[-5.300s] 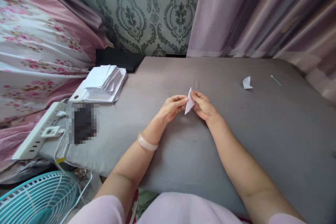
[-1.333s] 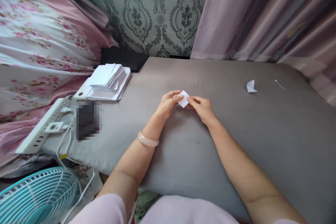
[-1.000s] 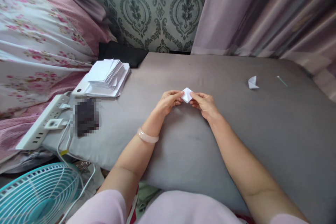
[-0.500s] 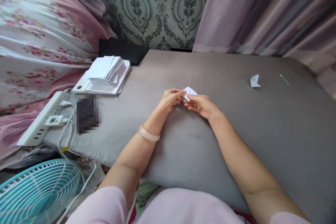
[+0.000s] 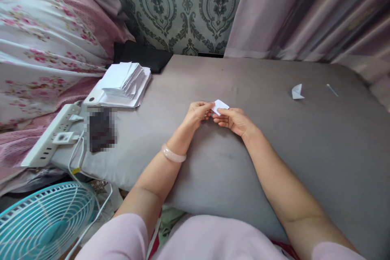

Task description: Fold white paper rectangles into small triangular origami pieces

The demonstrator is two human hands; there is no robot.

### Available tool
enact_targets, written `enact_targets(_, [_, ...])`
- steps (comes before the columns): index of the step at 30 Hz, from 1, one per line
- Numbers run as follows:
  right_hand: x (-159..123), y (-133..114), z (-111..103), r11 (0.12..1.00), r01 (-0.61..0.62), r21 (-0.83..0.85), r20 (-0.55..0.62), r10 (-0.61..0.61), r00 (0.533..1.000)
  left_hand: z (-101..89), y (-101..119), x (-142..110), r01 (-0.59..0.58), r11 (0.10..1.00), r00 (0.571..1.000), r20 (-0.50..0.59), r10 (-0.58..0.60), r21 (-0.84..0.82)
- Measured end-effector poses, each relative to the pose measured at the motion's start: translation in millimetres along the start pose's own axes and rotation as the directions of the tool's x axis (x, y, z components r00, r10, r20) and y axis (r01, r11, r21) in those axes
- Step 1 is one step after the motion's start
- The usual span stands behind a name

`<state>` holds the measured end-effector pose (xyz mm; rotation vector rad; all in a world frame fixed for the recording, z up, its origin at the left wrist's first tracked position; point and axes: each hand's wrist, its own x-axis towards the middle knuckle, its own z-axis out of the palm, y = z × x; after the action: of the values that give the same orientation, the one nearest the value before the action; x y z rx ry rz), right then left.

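Between my two hands is a small folded piece of white paper (image 5: 220,105), held over the grey-covered surface (image 5: 258,89). My left hand (image 5: 198,113) pinches its left corner with thumb and fingers. On the other side, my right hand (image 5: 233,121) grips the lower right edge, the thumb lying on top and the fingers curled beneath. The paper's underside is hidden by my fingers. A separate folded white paper shape (image 5: 297,92) with raised points rests to the far right.
A stack of white paper (image 5: 122,79) lies at the left, near a black flat item (image 5: 143,57). Closer in are a white power strip (image 5: 51,136) with cables, a blurred dark object (image 5: 102,130) and a turquoise fan (image 5: 48,223). A thin stick (image 5: 332,90) lies far right.
The view has shifted very slightly. Both hands keep their grip on the folded paper, which shows a little more of its flat face.
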<state>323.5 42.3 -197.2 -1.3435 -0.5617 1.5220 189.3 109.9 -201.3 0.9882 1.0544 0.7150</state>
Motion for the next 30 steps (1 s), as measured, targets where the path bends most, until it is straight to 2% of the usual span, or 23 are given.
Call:
enact_targets(5, [-1, 0, -1, 1.0, -0.019, 0.015, 0.024, 0.018, 1.0, -0.7, 0, 0, -0.013, 1.0, 1.0, -0.009, 0.013, 0.003])
enact_targets(11, [-1, -2, -2, 0.999, -0.035, 0.037, 0.065, 0.033, 0.997, -4.7, 4, -2, 0.075, 0.995, 0.993, 0.098, -0.068, -0.068])
enact_targets(17, [-2, -2, -2, 0.999, -0.022, 0.025, 0.062, 0.02, 0.998, -3.5, 2, -3, -0.022, 0.999, 0.994, 0.105, 0.019, 0.024])
enact_targets(25, [-1, -1, -1, 0.997, -0.027, 0.076, 0.067, 0.022, 0.998, 3.9, -2, -6, -0.146, 0.972, 0.989, 0.003, 0.148, 0.183])
enact_targets(30, [0, -1, 0, 0.995, -0.051, 0.087, 0.085, 0.044, 0.995, 4.9, -8, -4, -0.222, 0.944, 0.973, -0.015, 0.232, 0.243])
